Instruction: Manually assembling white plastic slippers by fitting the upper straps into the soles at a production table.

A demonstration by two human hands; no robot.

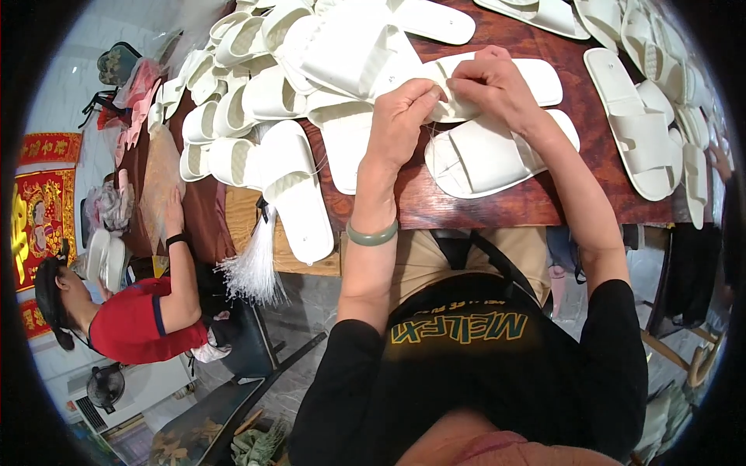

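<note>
At the table's near edge, my left hand (406,116) and my right hand (493,87) are close together, fingers pinched. Both are over the strap of a white open-toe slipper (542,81), which lies sideways. What the fingertips hold is too small to make out; a thin pale strand shows below the left fingers. A second white slipper (486,163) rests just below, under my right wrist. Left of my left wrist, another white slipper (299,210) overhangs the table edge. Beside it a bundle of white threads (260,256), tied with a black strip, hangs down.
White slippers (350,54) are heaped across the left and back of the reddish wooden table (412,210). More slippers (633,132) lie at the right. At the left, a person in a red shirt (140,322) rests a hand on the table. A dark chair (233,349) stands behind.
</note>
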